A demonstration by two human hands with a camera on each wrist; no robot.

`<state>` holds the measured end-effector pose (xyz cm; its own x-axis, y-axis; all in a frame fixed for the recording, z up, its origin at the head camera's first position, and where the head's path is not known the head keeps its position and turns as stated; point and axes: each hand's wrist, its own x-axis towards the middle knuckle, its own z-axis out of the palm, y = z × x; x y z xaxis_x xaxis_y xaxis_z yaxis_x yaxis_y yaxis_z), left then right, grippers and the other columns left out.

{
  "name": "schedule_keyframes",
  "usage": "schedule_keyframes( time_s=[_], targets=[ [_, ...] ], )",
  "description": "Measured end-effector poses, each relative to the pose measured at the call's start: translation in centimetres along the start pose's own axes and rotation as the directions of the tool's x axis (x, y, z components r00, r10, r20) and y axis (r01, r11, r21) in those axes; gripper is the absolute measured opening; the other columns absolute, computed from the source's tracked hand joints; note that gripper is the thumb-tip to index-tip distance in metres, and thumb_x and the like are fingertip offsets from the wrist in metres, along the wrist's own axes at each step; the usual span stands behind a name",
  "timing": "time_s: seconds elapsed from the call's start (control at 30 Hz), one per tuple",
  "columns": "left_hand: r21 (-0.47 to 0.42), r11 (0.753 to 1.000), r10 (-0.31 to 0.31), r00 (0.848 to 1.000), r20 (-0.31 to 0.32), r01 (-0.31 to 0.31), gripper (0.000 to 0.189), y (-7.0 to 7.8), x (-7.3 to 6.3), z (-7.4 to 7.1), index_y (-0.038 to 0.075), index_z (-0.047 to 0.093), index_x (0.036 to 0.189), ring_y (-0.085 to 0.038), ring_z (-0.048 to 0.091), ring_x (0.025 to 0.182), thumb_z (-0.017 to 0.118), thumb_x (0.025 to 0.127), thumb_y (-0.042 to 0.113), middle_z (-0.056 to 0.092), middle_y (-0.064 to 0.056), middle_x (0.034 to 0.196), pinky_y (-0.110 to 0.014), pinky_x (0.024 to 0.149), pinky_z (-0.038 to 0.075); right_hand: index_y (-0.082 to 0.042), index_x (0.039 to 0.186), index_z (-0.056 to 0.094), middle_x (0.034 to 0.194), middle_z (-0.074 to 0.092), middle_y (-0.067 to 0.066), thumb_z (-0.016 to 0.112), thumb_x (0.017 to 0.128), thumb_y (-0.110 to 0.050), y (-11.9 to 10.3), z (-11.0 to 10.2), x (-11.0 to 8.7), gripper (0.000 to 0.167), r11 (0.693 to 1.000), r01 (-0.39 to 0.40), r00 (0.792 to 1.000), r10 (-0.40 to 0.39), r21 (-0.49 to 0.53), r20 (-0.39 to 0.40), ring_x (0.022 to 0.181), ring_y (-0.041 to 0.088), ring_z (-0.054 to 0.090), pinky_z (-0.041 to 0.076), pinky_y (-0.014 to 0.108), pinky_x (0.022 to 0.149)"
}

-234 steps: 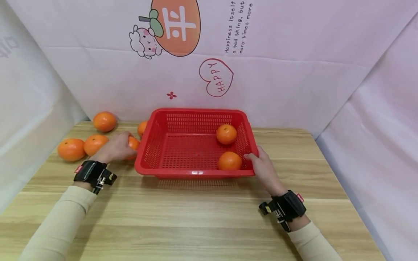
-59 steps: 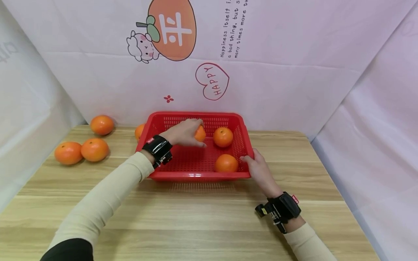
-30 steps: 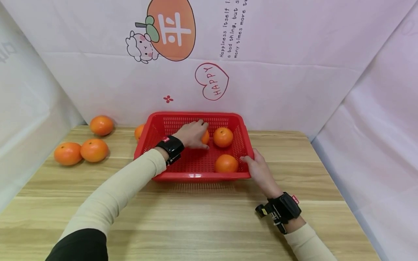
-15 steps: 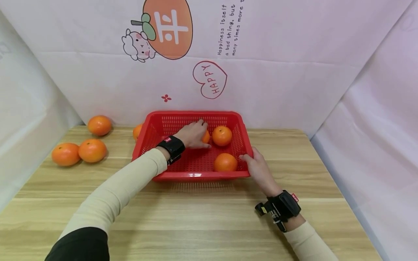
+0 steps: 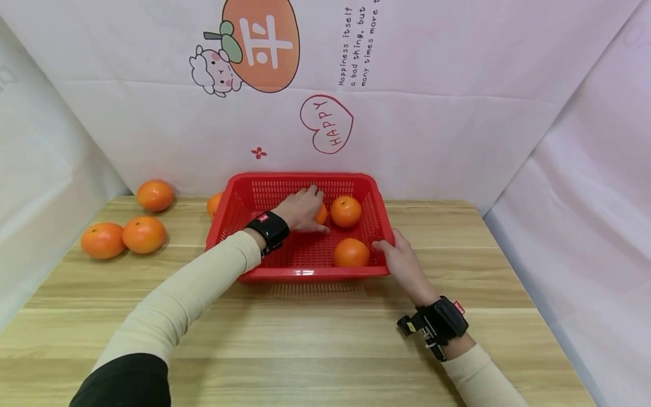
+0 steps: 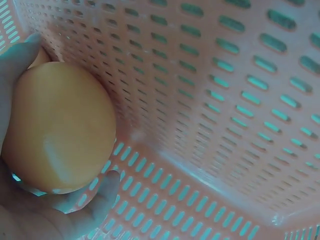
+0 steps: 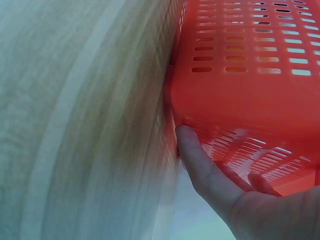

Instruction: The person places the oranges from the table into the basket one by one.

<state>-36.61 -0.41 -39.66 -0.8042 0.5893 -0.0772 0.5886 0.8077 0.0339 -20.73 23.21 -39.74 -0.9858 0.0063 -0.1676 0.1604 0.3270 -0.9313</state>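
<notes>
White cloth [image 5: 432,141] at 12, wood-grain tabletop [image 5: 315,350] below. Seven oranges visible, all round and glossy. Four loose oranges [image 5: 144,234] around 9–10 o'clock, one partly hidden by red slotted plastic basket [image 5: 305,273]. Three inside: held orange [image 6: 62,127] near middle, two others [image 5: 346,211] at 2 and 4. Left hand [image 5: 300,210] half-curled round its orange; right hand [image 5: 404,265] closed on basket rim, 4 o'clock. Far rim close to cloth, more wood toward 6.

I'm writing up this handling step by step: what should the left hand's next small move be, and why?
Probably the left hand should release the orange, which it cups low inside the red basket, while four other oranges lie outside.
</notes>
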Motion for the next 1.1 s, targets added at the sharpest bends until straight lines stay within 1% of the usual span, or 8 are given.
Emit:
schedule_keyframes(
  time_s=[0.1, 0.33, 0.57, 0.7, 0.8, 0.93, 1.0, 1.1],
  targets=[
    [0.005, 1.000, -0.011, 1.000, 0.003, 0.011, 0.107, 0.0, -0.1, -0.2, 0.003, 0.039, 0.158, -0.043, 0.049, 0.146, 0.074, 0.084, 0.071, 0.036, -0.025, 0.166, -0.056, 0.112, 0.052, -0.007, 0.155, 0.039, 0.149, 0.054, 0.017, 0.044, 0.108, -0.022, -0.1, 0.0, 0.0, 0.050, 1.000, 0.002, 1.000, -0.002, -0.001, -0.001, 0.123, 0.031, 0.058, 0.052, 0.038, 0.105],
    [0.022, 1.000, -0.015, 1.000, -0.003, 0.015, 0.111, 0.1, -0.4, -0.8, 0.005, 0.040, 0.158, -0.041, 0.052, 0.143, 0.074, 0.080, 0.077, 0.040, -0.022, 0.164, -0.056, 0.114, 0.050, -0.006, 0.153, 0.041, 0.147, 0.055, 0.017, 0.044, 0.108, -0.021, 0.0, 0.0, 0.0, 0.048, 1.000, 0.012, 1.000, -0.012, -0.004, -0.009, 0.122, 0.030, 0.058, 0.051, 0.035, 0.103],
    [0.014, 1.000, -0.006, 1.000, 0.005, 0.006, 0.116, -0.1, -0.6, -1.0, 0.005, 0.038, 0.159, -0.043, 0.049, 0.146, 0.074, 0.077, 0.080, 0.040, -0.022, 0.164, -0.056, 0.114, 0.050, -0.006, 0.151, 0.043, 0.145, 0.055, 0.017, 0.045, 0.108, -0.020, 0.0, 0.1, -0.1, 0.046, 1.000, 0.011, 1.000, -0.011, 0.000, -0.017, 0.121, 0.030, 0.057, 0.048, 0.031, 0.100],
    [-0.017, 1.000, -0.012, 1.000, -0.001, 0.012, 0.114, -0.3, -0.8, -1.3, 0.003, 0.043, 0.154, -0.040, 0.054, 0.139, 0.074, 0.076, 0.081, 0.045, -0.020, 0.157, -0.056, 0.108, 0.054, -0.006, 0.153, 0.042, 0.147, 0.055, 0.017, 0.045, 0.108, -0.020, -0.2, 0.2, -0.1, 0.047, 1.000, 0.009, 1.000, -0.009, 0.004, -0.008, 0.123, 0.030, 0.057, 0.048, 0.031, 0.100],
    [-0.046, 0.999, -0.026, 1.000, 0.000, 0.026, 0.112, -0.5, -1.0, -1.7, 0.003, 0.045, 0.152, -0.037, 0.056, 0.133, 0.073, 0.076, 0.081, 0.048, -0.017, 0.150, -0.056, 0.104, 0.057, -0.007, 0.154, 0.041, 0.148, 0.054, 0.016, 0.044, 0.108, -0.020, -0.3, 0.2, -0.2, 0.048, 1.000, 0.008, 1.000, -0.008, 0.000, -0.004, 0.123, 0.030, 0.057, 0.049, 0.030, 0.100],
    [-0.088, 0.995, -0.047, 0.999, 0.001, 0.047, 0.108, -0.9, -1.5, -2.6, 0.005, 0.045, 0.151, -0.034, 0.056, 0.129, 0.068, 0.080, 0.082, 0.050, -0.015, 0.146, -0.057, 0.104, 0.056, -0.007, 0.153, 0.042, 0.146, 0.055, 0.017, 0.044, 0.108, -0.020, -0.4, 0.3, -0.2, 0.047, 1.000, 0.006, 1.000, -0.006, -0.005, -0.009, 0.122, 0.030, 0.057, 0.049, 0.030, 0.098],
    [-0.108, 0.993, -0.053, 0.999, -0.006, 0.053, 0.106, -1.1, -1.8, -3.1, 0.005, 0.046, 0.150, -0.032, 0.057, 0.126, 0.066, 0.081, 0.082, 0.052, -0.014, 0.145, -0.055, 0.105, 0.056, -0.006, 0.152, 0.042, 0.146, 0.055, 0.017, 0.045, 0.108, -0.020, -0.4, 0.3, -0.2, 0.047, 1.000, 0.005, 1.000, -0.005, -0.005, -0.012, 0.122, 0.030, 0.057, 0.048, 0.029, 0.098],
    [-0.131, 0.990, -0.054, 0.998, -0.022, 0.051, 0.102, -1.3, -2.2, -3.9, 0.006, 0.049, 0.146, -0.030, 0.059, 0.118, 0.064, 0.082, 0.084, 0.055, -0.012, 0.138, -0.052, 0.101, 0.057, -0.006, 0.152, 0.042, 0.145, 0.055, 0.017, 0.045, 0.107, -0.020, -0.4, 0.2, -0.2, 0.047, 1.000, 0.001, 1.000, -0.001, -0.008, -0.017, 0.121, 0.030, 0.057, 0.048, 0.028, 0.097]
  ],
)
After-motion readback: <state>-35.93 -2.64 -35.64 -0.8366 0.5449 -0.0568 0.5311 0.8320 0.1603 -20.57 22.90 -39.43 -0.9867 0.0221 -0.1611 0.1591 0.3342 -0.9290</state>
